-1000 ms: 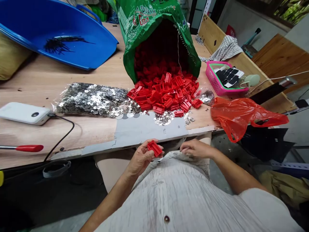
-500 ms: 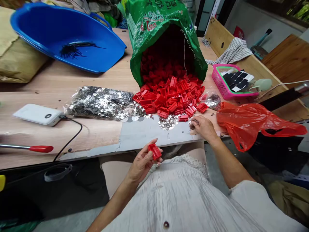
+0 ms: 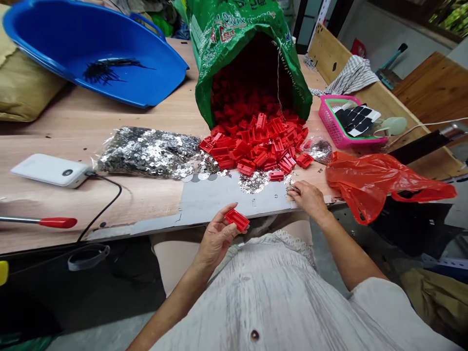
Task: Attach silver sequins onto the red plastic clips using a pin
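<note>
Between the thumb and fingers of my left hand (image 3: 218,237) is a red plastic housing (image 3: 237,220), its hollow side tilted up, held just off the table's front edge. My right hand (image 3: 309,199) rests at the table edge with its fingertips pinched over a few small parts; what they grip is too small to make out. Close by lies a small heap of silvery metal pieces (image 3: 253,182). Behind it a pile of red plastic housings (image 3: 261,146) spills from a green woven sack (image 3: 252,44) lying on its side.
A clear bag of metal pieces (image 3: 146,152) lies left of the pile, near a white power bank (image 3: 51,170) with a black cable. A blue basin (image 3: 161,83) stands behind. To the right are a red plastic bag (image 3: 365,183) and a pink basket (image 3: 329,122).
My left hand has turned the red housing from steeply tilted to flatter, with its hollow side showing more. My right hand's fingertips have closed together by the small parts.
</note>
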`<state>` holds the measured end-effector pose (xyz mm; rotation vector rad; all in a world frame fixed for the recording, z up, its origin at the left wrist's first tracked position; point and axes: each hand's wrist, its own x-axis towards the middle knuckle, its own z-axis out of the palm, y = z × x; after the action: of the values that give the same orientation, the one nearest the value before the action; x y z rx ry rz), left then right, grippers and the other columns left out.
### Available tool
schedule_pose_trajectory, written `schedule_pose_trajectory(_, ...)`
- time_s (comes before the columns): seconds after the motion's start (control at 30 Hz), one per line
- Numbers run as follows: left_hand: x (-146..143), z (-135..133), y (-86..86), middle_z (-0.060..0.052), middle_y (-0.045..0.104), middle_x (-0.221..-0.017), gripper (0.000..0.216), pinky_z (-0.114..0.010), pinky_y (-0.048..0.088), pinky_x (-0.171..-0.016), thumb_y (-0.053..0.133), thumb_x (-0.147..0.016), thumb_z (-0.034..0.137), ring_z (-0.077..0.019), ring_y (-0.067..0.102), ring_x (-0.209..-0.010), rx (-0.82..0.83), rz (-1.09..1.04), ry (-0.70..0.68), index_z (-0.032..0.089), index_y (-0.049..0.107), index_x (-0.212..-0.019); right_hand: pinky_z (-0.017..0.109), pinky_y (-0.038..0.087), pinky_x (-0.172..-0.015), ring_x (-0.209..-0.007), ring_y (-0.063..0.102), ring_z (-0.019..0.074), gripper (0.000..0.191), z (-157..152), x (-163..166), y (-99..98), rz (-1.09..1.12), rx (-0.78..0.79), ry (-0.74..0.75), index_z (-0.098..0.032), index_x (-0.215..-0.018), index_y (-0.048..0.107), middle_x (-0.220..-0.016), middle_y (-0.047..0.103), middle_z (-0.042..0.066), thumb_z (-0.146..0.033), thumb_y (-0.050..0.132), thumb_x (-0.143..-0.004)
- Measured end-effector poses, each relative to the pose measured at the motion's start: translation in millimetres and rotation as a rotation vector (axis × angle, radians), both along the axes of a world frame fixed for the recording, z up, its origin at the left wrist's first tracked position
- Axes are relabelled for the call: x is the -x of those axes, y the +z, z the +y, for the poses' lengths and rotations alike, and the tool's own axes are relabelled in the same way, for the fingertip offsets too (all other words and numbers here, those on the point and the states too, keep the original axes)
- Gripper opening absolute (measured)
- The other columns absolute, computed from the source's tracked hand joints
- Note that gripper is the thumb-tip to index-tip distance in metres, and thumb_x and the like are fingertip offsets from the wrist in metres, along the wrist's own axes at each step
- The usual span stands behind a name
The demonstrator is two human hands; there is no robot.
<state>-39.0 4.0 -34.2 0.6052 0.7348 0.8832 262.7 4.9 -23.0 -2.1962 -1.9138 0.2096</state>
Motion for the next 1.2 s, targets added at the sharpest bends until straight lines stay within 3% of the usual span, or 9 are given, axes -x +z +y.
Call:
schedule_pose_trajectory(0.17, -2, 1, 7.7, -0.004, 0.075, -0.089, 0.053, -0.031, 0.055, -0.077, 0.084, -0.066, 0.023, -0.0187, 0.071, -0.079, -0.087, 0.094, 0.095, 0.021, 0.062, -0.114, 0.029, 0.041, -0.069, -0.086, 0.062, 0.0203, 0.015, -6, -6, -3.1, 0.022, -0.061, -0.001, -0.023, -0.096, 0.068, -0.098, 0.07, 0.005, -0.03, 0.056, -0.091)
schedule_pose_trajectory(0.37, -15, -3, 14.6, -0.002, 0.072, -0.091, 0.042, -0.03, 0.054, -0.08, 0.084, -0.064, 0.016, -0.0165, 0.068, -0.081, -0.315, 0.27, 0.235, 0.021, 0.063, -0.1, 0.03, 0.041, -0.069, -0.084, 0.062, 0.0213, 0.018, -15, -11, -7.4, 0.033, -0.082, -0.008, -0.023, -0.098, 0.068, -0.097, 0.07, 0.006, -0.032, 0.055, -0.091)
schedule_pose_trajectory(0.57, -17, -9, 16.5, -0.003, 0.071, -0.095, 0.038, -0.033, 0.053, -0.085, 0.081, -0.068, 0.017, -0.0178, 0.068, -0.087, -0.426, 0.345, 0.24, 0.021, 0.062, -0.101, 0.031, 0.042, -0.072, -0.084, 0.062, 0.022, 0.019, -17, -17, -17.5, 0.065, -0.128, 0.018, -0.021, -0.094, 0.068, -0.092, 0.07, 0.006, -0.034, 0.055, -0.091)
schedule_pose_trajectory(0.73, -14, -10, 12.7, -0.004, 0.07, -0.099, 0.042, -0.035, 0.052, -0.091, 0.082, -0.067, 0.019, -0.0191, 0.067, -0.09, -0.464, 0.405, 0.254, 0.022, 0.062, -0.104, 0.032, 0.043, -0.075, -0.088, 0.061, 0.0229, 0.021, -18, -20, -15.1, 0.049, -0.194, 0.008, -0.021, -0.095, 0.069, -0.096, 0.07, 0.008, -0.034, 0.053, -0.092)
schedule_pose_trajectory(0.87, -12, -4, 15.1, -0.002, 0.07, -0.091, 0.049, -0.035, 0.054, -0.088, 0.083, -0.066, 0.02, -0.0179, 0.067, -0.084, -0.344, 0.288, 0.212, 0.022, 0.059, -0.109, 0.033, 0.044, -0.077, -0.09, 0.062, 0.0232, 0.021, -18, -19, -10.1, 0.053, -0.198, 0.008, -0.021, -0.097, 0.07, -0.099, 0.07, 0.008, -0.033, 0.053, -0.093)
schedule_pose_trajectory(1.03, -8, 4, 22.8, -0.003, 0.068, -0.088, 0.055, -0.039, 0.057, -0.083, 0.073, -0.078, 0.026, -0.0186, 0.069, -0.082, 0.019, -0.106, -0.08, 0.022, 0.052, -0.129, 0.033, 0.045, -0.076, -0.089, 0.063, 0.0233, 0.019, -19, -16, -12.2, 0.092, -0.151, 0.021, -0.022, -0.097, 0.069, -0.097, 0.07, 0.008, -0.033, 0.054, -0.091)
schedule_pose_trajectory(1.2, -5, 5, 25.9, -0.003, 0.065, -0.091, 0.064, -0.027, 0.055, -0.069, 0.062, -0.081, 0.022, -0.0139, 0.066, -0.074, 0.234, -0.265, -0.174, 0.025, 0.043, -0.142, 0.033, 0.045, -0.075, -0.087, 0.062, 0.0232, 0.021, -21, -16, -15.5, 0.101, -0.169, 0.023, -0.021, -0.092, 0.068, -0.093, 0.069, 0.008, -0.035, 0.052, -0.092)
